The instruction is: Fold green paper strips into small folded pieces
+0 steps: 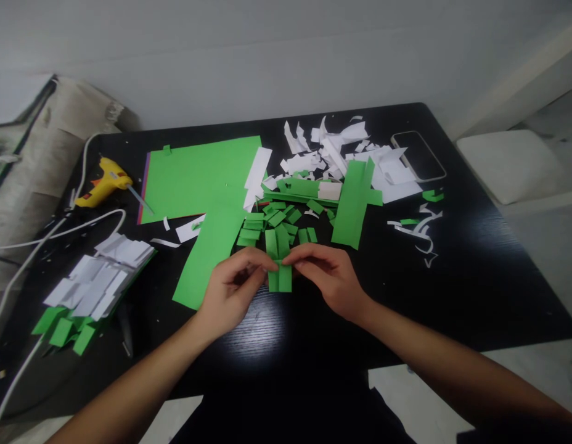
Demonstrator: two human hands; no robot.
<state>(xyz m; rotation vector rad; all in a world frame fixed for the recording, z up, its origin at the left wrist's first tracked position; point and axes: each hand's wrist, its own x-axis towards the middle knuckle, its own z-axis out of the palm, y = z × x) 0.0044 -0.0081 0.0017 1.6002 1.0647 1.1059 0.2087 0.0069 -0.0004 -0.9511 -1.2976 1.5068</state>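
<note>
Between my two hands, over the front of the black table [341, 333], is a folded green paper strip [280, 280] with creases along and across it. My left hand [233, 290] pinches its left edge between thumb and index finger. From the other side, my right hand [330, 277] pinches the right edge the same way. Just beyond lies a pile of small folded green paper pieces [277, 217]. A long green paper strip [209, 259] runs beside my left hand, and another folded green strip [353, 206] lies past my right hand.
A yellow glue gun [103, 184] with a white cord lies at left, near a layered white-and-green paper piece [98, 277]. Large green sheets [198, 176] cover the back left. White paper scraps [332, 148] and a phone [419, 154] are at the back right.
</note>
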